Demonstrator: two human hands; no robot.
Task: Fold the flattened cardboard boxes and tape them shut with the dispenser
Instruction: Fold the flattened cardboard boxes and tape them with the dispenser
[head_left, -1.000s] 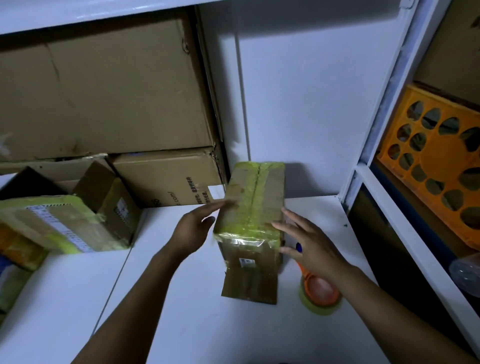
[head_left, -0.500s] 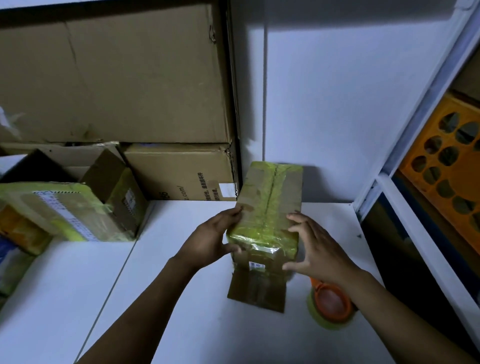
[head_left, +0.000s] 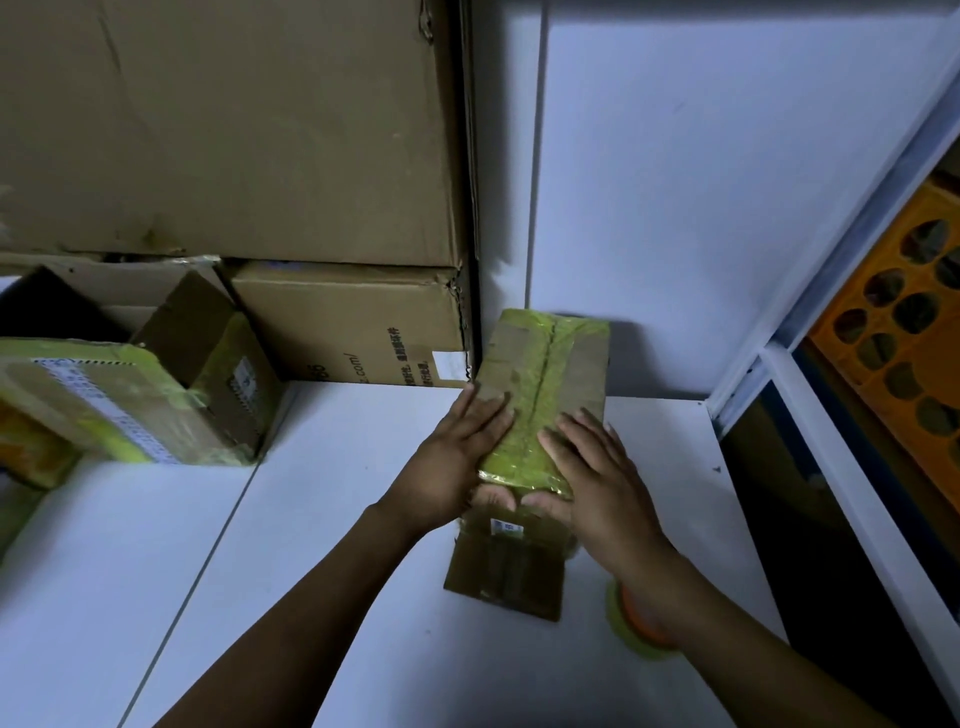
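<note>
A small cardboard box (head_left: 550, 374) wrapped in yellow-green tape stands on the white table (head_left: 322, 545), its near bottom flap lying open toward me. My left hand (head_left: 457, 462) lies flat on the left part of its top, thumb under the near edge. My right hand (head_left: 592, 467) lies flat on the right part, thumb also at the near edge. The orange tape dispenser with a yellow-green roll (head_left: 631, 621) sits on the table, mostly hidden under my right forearm.
Large cardboard boxes (head_left: 234, 130) are stacked at the back left, over a smaller printed one (head_left: 353, 327). Taped parcels (head_left: 130, 395) lie at the left. A white wall stands behind, and an orange plastic crate (head_left: 904, 332) sits in a shelf at the right.
Both hands have closed in from the box's sides onto its top, fingers now flat across the taped surface with thumbs at the near edge. The view has shifted closer and lower.
</note>
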